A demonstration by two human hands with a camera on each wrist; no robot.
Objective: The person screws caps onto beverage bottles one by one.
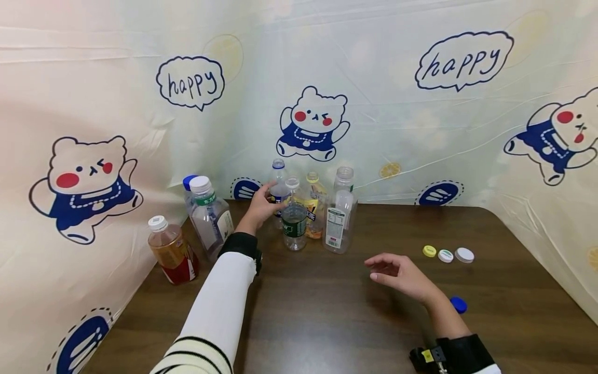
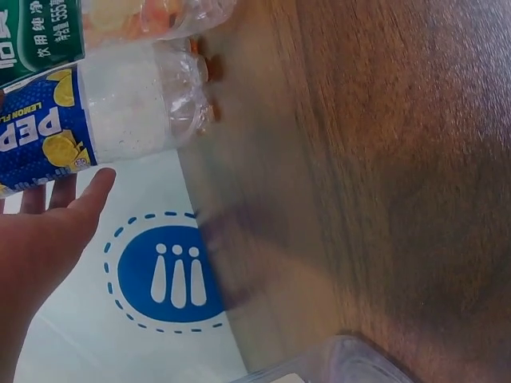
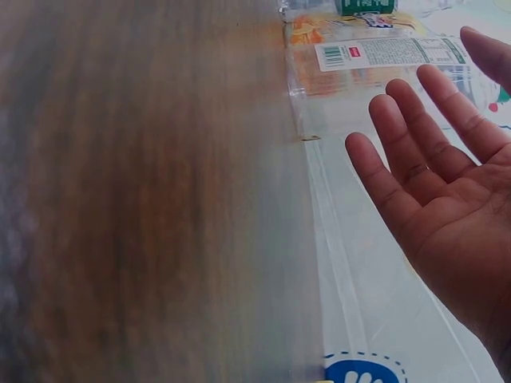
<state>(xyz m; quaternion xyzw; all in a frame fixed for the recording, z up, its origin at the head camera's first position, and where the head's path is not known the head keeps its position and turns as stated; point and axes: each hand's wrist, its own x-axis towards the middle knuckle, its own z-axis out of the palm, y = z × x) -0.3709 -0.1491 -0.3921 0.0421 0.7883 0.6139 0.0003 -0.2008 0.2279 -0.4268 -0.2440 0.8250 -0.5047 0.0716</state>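
At the back of the table my left hand (image 1: 262, 206) holds a clear Pepsi bottle (image 2: 128, 104) with a blue lemon label, fingers passing behind it and the thumb in front. That bottle has no cap. Close to the thumb stands a capped-looking clear water bottle (image 1: 295, 223) with a green label. Beside it are a bottle with a yellow label (image 1: 315, 208) and a large uncapped clear bottle (image 1: 340, 221) with a white label. My right hand (image 1: 402, 275) hovers over the table, fingers loosely bent, holding nothing; in the right wrist view its palm (image 3: 463, 207) faces the camera.
At the left stand a white-capped bottle of brown drink (image 1: 173, 252), a large white-capped clear bottle (image 1: 210, 218) and a blue-capped bottle (image 1: 188, 189). Right of the right hand lie a yellow cap (image 1: 429, 251), two white caps (image 1: 464, 255) and a blue cap (image 1: 459, 305). A printed curtain (image 1: 374, 130) surrounds the table.
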